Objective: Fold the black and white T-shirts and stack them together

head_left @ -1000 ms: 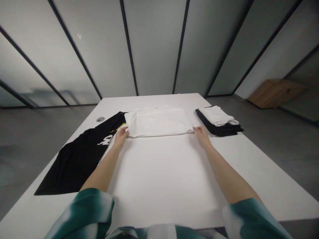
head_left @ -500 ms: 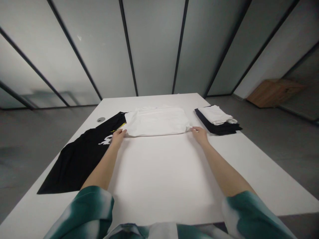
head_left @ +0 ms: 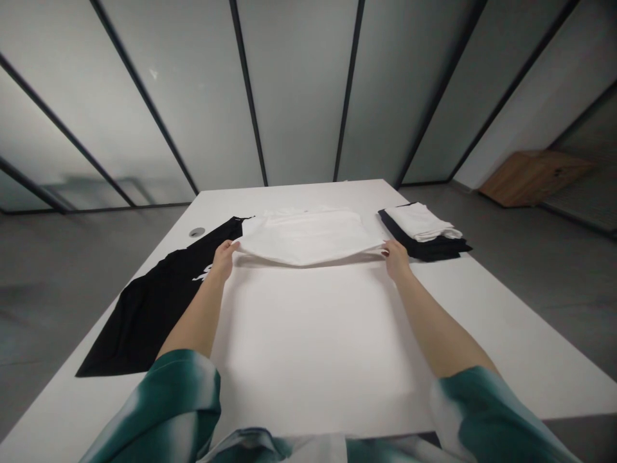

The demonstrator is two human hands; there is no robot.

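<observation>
The white cloth [head_left: 308,233] lay on the desk [head_left: 318,347], long axis left to right (near edge sagging between raised corners); left hand [head_left: 223,259] and right hand [head_left: 397,258] each pinched one corner, grip closed.

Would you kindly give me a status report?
Left hand, right hand: gripping white cloth by near corners. Near edge sagging. Black garment left, folded stack right.

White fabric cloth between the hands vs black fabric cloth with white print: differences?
The white fabric cloth is held by the left hand and right hand; neither grips the black fabric cloth with white print. The white cloth's near edge is raised; the black cloth lies flat. Both are on the white table.
</observation>
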